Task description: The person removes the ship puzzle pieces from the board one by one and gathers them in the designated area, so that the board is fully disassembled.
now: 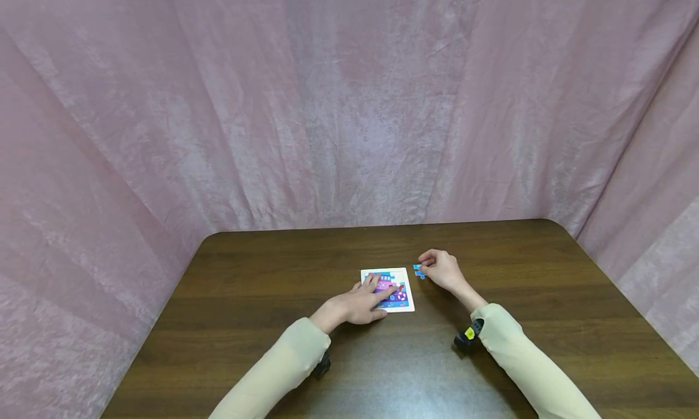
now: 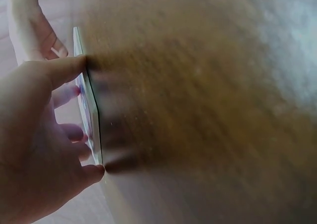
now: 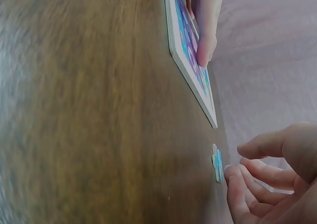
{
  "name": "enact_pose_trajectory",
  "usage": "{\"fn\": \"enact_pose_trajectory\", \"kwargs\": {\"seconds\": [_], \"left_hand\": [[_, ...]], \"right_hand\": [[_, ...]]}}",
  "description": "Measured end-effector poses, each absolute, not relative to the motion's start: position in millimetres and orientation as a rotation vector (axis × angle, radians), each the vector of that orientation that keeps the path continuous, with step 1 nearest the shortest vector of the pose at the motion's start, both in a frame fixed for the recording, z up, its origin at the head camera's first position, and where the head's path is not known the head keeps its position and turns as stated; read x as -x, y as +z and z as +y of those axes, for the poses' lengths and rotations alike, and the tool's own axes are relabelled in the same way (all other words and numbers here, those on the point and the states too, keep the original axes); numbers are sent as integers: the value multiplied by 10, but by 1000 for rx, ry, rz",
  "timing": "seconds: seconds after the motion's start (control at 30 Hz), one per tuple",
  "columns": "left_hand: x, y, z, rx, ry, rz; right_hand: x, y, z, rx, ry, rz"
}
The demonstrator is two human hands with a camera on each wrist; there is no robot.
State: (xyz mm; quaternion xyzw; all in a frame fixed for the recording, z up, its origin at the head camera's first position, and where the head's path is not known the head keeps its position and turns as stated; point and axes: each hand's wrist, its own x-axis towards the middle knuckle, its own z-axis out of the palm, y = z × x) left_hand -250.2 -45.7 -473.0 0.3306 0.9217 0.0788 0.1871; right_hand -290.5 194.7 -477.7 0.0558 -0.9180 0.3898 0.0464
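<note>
A square jigsaw board point(image 1: 410, 296) with a white border and a pink-and-blue picture lies on the table. My left hand point(image 1: 360, 304) rests on it with spread fingers. In the left wrist view the thumb and little finger reach the near edge of the board point(image 2: 95, 101). Just right of the board is a loose blue jigsaw piece point(image 1: 418, 272), flat on the tabletop. My right hand point(image 1: 443, 271) is beside that piece, fingers loosely bent. The right wrist view has its fingertips close to the piece point(image 3: 218, 165), thumb and fingers apart.
The brown wooden table point(image 1: 262, 285) has rounded far corners. Pink curtains point(image 1: 349, 116) hang behind it and along both sides. Each wrist carries a small black camera, such as the right wrist camera point(image 1: 464, 339).
</note>
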Motion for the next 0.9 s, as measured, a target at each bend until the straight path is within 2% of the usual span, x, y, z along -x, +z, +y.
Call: {"fn": "enact_pose_trajectory", "kwargs": {"seconds": [0.9], "left_hand": [[2476, -4734, -450, -926, 198, 2625]], "right_hand": [[2868, -4778, 1754, -305, 1286, -2848]]}}
